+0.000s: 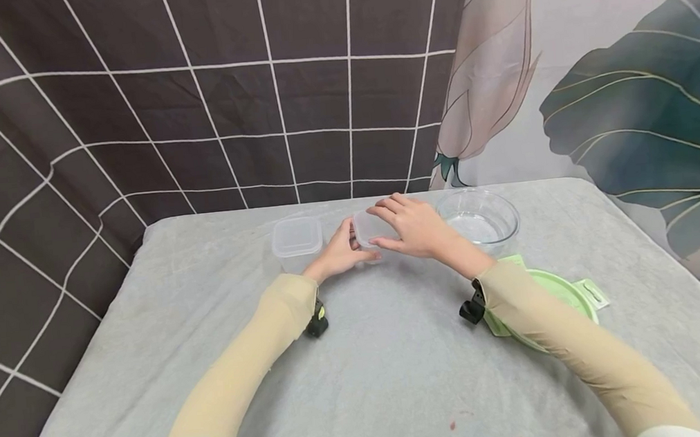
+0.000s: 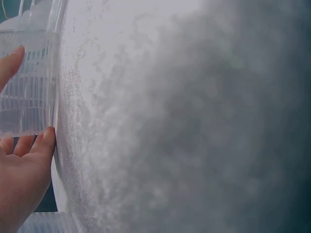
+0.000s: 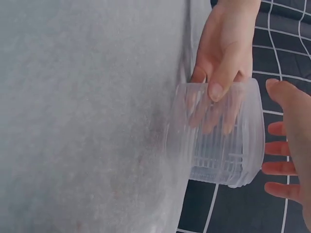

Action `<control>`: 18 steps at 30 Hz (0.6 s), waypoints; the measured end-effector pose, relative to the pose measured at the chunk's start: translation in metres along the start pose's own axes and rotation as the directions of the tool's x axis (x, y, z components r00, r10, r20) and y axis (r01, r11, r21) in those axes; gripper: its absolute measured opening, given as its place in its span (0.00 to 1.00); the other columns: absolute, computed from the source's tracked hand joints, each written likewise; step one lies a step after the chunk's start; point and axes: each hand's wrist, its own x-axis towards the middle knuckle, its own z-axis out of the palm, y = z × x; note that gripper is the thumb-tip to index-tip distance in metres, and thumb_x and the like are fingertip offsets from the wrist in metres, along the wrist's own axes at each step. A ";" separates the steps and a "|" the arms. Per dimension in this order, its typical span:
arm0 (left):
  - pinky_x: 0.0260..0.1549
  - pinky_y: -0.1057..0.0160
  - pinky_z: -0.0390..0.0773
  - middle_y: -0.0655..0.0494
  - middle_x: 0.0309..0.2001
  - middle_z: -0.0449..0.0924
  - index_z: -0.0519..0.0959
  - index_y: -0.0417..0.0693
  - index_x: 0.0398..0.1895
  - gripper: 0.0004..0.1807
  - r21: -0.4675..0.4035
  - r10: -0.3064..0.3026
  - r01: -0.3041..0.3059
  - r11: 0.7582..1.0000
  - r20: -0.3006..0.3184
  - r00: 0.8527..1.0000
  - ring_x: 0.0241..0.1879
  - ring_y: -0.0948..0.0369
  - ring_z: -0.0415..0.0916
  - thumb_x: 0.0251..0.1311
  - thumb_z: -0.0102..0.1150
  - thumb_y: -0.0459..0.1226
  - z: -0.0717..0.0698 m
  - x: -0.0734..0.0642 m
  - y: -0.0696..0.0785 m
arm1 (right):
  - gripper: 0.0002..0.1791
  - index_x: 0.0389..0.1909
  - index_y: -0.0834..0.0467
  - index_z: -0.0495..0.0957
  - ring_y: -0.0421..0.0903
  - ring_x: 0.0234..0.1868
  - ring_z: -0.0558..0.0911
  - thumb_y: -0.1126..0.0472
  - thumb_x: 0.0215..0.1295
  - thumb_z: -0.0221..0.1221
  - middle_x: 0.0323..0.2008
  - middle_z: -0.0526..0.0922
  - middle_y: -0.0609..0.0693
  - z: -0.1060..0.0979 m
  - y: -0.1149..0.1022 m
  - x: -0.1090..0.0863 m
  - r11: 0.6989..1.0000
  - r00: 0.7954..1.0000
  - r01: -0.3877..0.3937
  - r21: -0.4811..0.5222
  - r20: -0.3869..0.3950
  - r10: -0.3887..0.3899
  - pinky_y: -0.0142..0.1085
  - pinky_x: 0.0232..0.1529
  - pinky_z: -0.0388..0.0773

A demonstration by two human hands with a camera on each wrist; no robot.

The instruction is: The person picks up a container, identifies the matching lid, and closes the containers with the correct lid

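Observation:
A clear lidded plastic container [image 1: 374, 227] stands near the table's far edge. My left hand [image 1: 337, 253] holds its left side, the thumb in front and the fingers behind, seen through the wall in the right wrist view. My right hand [image 1: 413, 227] is spread over the container's lid side; in the right wrist view a gap shows between those fingers [image 3: 279, 167] and the lid [image 3: 255, 131]. Left of my left hand is a second clear lidded container [image 1: 297, 237]. Right of my right hand stands a round glass bowl [image 1: 504, 215].
A round green lid [image 1: 559, 290] with side tabs lies partly under my right forearm. The cloth-covered table [image 1: 369, 362] ends at a dark gridded curtain [image 1: 314, 96] behind. A patterned curtain [image 1: 629, 118] hangs at the right.

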 end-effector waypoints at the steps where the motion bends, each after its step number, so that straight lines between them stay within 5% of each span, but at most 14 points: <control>1: 0.66 0.60 0.68 0.42 0.67 0.60 0.49 0.39 0.71 0.49 0.007 0.002 -0.002 1.000 0.002 1.000 0.68 0.51 0.64 0.51 0.70 0.32 0.000 0.000 0.000 | 0.33 0.58 0.57 0.75 0.51 0.53 0.77 0.38 0.59 0.58 0.52 0.80 0.53 0.001 0.000 0.001 1.000 1.000 -0.003 0.015 0.015 0.003 0.45 0.49 0.80; 7: 0.67 0.58 0.67 0.41 0.67 0.60 0.49 0.37 0.71 0.48 0.070 0.012 -0.012 0.997 -0.003 1.000 0.67 0.50 0.63 0.52 0.70 0.34 -0.002 0.000 0.000 | 0.37 0.62 0.58 0.71 0.53 0.60 0.73 0.37 0.58 0.58 0.58 0.76 0.55 0.005 -0.001 0.006 0.999 0.995 0.013 0.048 0.103 -0.018 0.48 0.65 0.69; 18: 0.66 0.56 0.67 0.40 0.67 0.61 0.47 0.37 0.71 0.48 0.140 0.019 -0.018 0.990 -0.007 1.000 0.66 0.50 0.65 0.54 0.69 0.36 -0.002 0.001 0.000 | 0.39 0.63 0.56 0.70 0.55 0.62 0.71 0.35 0.58 0.57 0.60 0.74 0.58 0.012 0.002 0.010 0.998 0.988 0.017 0.062 0.154 -0.026 0.50 0.67 0.67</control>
